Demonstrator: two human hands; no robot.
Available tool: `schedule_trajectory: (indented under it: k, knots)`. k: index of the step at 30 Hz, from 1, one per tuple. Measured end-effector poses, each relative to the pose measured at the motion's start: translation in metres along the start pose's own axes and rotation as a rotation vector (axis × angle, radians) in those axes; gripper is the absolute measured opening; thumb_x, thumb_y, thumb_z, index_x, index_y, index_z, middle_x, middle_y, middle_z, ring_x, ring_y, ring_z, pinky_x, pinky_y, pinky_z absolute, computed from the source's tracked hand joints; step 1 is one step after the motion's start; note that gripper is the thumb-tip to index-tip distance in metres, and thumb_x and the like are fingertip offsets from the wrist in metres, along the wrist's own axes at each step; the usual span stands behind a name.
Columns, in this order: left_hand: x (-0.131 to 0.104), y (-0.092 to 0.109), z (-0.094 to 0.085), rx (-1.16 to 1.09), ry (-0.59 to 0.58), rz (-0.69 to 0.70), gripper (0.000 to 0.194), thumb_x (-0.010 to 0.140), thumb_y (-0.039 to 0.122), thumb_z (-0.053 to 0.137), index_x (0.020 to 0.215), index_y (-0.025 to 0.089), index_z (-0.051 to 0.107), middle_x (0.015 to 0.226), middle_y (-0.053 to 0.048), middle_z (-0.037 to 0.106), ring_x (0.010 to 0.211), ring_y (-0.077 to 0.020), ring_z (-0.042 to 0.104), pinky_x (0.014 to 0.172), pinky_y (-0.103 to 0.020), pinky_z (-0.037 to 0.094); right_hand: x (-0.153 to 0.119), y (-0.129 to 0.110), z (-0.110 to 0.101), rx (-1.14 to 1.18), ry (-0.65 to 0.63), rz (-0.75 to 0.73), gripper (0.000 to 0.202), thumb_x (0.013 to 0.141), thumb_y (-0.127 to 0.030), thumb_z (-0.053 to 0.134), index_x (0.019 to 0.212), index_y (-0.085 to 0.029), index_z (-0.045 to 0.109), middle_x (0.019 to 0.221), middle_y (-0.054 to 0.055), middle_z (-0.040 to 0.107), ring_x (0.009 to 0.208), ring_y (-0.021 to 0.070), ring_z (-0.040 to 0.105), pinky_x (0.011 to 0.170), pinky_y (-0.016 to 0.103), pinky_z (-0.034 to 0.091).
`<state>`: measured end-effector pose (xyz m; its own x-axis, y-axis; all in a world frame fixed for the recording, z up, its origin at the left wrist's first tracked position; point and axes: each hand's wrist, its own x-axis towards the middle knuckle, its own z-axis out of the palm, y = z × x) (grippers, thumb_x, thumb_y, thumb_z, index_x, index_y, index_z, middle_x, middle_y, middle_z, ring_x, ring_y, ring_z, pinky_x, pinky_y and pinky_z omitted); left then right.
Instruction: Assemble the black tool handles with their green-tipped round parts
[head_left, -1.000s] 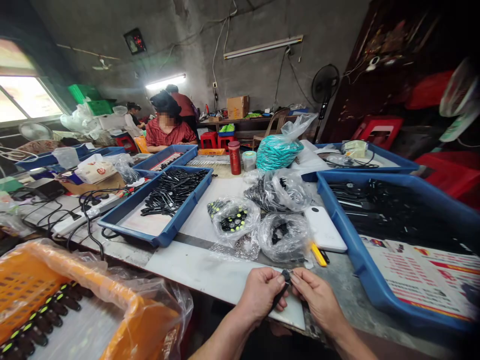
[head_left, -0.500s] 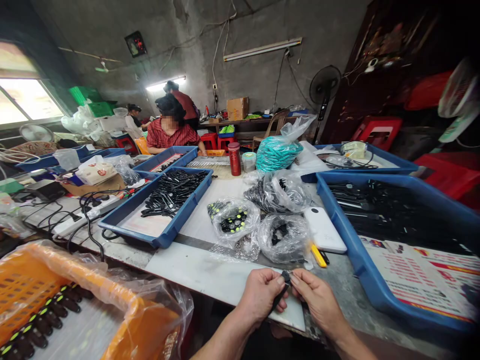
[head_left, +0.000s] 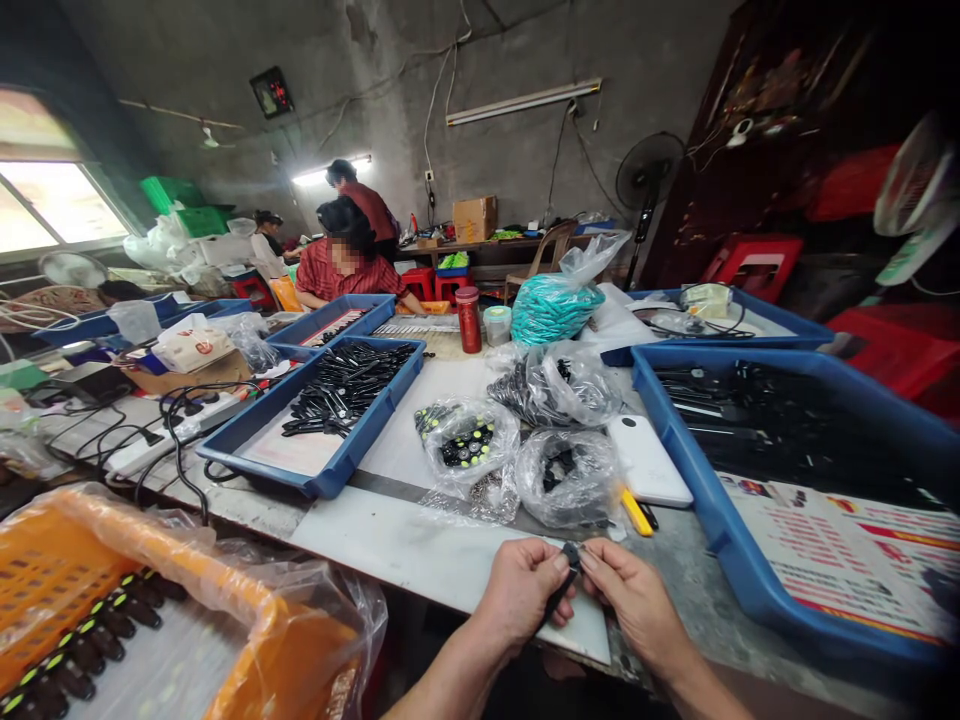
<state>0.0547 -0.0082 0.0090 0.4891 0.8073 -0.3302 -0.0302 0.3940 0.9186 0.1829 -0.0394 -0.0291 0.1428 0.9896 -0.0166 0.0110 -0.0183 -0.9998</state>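
Near the front edge of the bench, my left hand (head_left: pixel 525 585) is closed round a slim black plastic part (head_left: pixel 572 553), whose lower end runs down under the fingers. At the part's upper end, my right hand (head_left: pixel 630 590) has thumb and forefinger pinched together; whatever they grip is too small to make out. Beneath both hands lies a white board (head_left: pixel 390 545). Just beyond them sit an open plastic bag of small black pieces (head_left: pixel 566 480), a bag of black and yellow-green pieces (head_left: pixel 469 445) and a bag of small metal bits (head_left: pixel 495 495).
Blue trays of black parts flank the bench, one left (head_left: pixel 322 482) and one right (head_left: pixel 697 490). A yellow cutter (head_left: pixel 636 512) lies beside a white flat device (head_left: pixel 649 460). An orange crate (head_left: pixel 262 620) stands at front left. Across the bench sits a co-worker (head_left: pixel 345 270).
Both hands keep almost the same place and grip on the black part. The seated co-worker across the bench has shifted slightly.
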Motion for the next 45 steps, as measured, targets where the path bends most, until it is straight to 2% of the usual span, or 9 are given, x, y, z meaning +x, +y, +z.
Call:
schedule_trajectory:
  k: [20,31,45]
  knots:
    - [0.0005,-0.0004,-0.0001,0.015,0.006,-0.005,0.036,0.060,0.047,0.058,0.058,0.013,0.048,0.049,0.002,0.049,0.036,-0.0056,0.041,0.038,-0.019,0.033,-0.0001,-0.0005,0.0003,0.042,-0.020,-0.020,0.041,0.076,-0.053,0.052,0.057,-0.017,0.046,0.050,-0.005,0.036,0.045,0.0103,0.029,0.042,0.021,0.024]
    - [-0.0005,0.0004,0.0000,0.017,0.013,0.000,0.037,0.059,0.049,0.059,0.059,0.013,0.048,0.049,0.002,0.049,0.037,-0.0064,0.042,0.039,-0.020,0.033,-0.0007,-0.0049,0.0012,0.017,-0.006,0.011,0.045,0.072,-0.059,0.052,0.056,-0.018,0.046,0.049,-0.005,0.035,0.043,0.0108,0.029,0.041,0.021,0.026]
    - [-0.0006,0.0008,0.0008,0.012,0.018,-0.013,0.040,0.056,0.052,0.060,0.059,0.014,0.049,0.050,0.002,0.049,0.037,-0.0066,0.042,0.039,-0.021,0.033,-0.0002,-0.0027,0.0003,0.004,-0.011,-0.003,0.044,0.073,-0.058,0.051,0.056,-0.017,0.046,0.049,-0.005,0.036,0.044,0.0107,0.030,0.042,0.021,0.026]
